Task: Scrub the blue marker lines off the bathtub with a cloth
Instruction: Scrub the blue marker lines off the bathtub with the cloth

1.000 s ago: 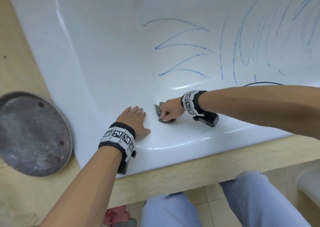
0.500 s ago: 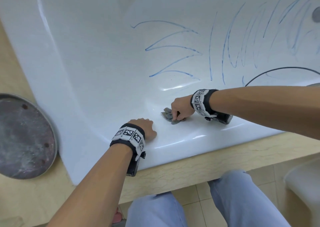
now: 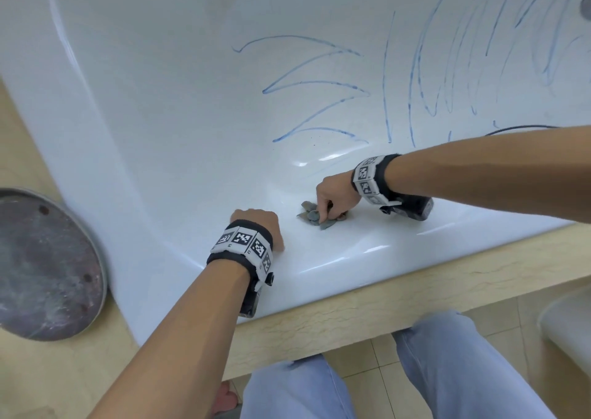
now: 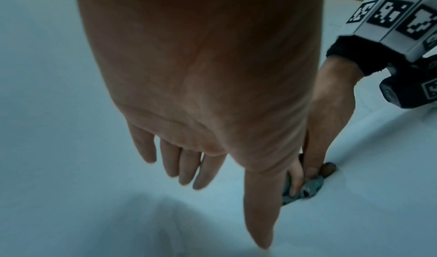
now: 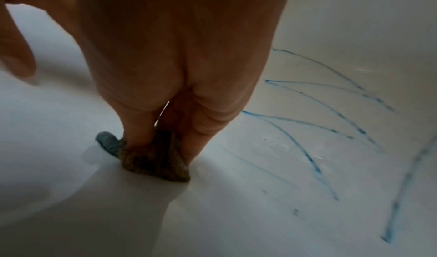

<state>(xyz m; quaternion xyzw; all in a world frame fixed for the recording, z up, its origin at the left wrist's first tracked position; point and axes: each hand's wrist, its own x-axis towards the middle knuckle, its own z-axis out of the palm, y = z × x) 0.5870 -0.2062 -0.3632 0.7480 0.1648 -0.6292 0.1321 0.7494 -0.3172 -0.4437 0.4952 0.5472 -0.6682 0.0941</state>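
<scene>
The white bathtub (image 3: 160, 99) carries blue marker lines (image 3: 313, 83) on its inner wall, also seen in the right wrist view as blue marker lines (image 5: 307, 122). My right hand (image 3: 332, 199) pinches a small crumpled grey cloth (image 3: 311, 215) against the tub's near curve, below the lines. From the right wrist, my fingertips (image 5: 139, 128) dig into the cloth (image 5: 153, 156). My left hand (image 3: 259, 227) rests on the tub just left of the cloth. Its fingers (image 4: 201, 167) hang straight and hold nothing, with the cloth (image 4: 307, 188) beside the thumb.
A round grey metal lid (image 3: 41, 265) lies on the beige ledge at the left. The beige stone ledge (image 3: 383, 306) borders the tub's near rim. A black cable (image 3: 524, 127) lies in the tub behind my right forearm. My legs (image 3: 447, 370) stand below.
My left hand, flat with spread fingers a second ago, has drawn back so its fingers point down out of the head view. The cloth under my right hand is more bunched.
</scene>
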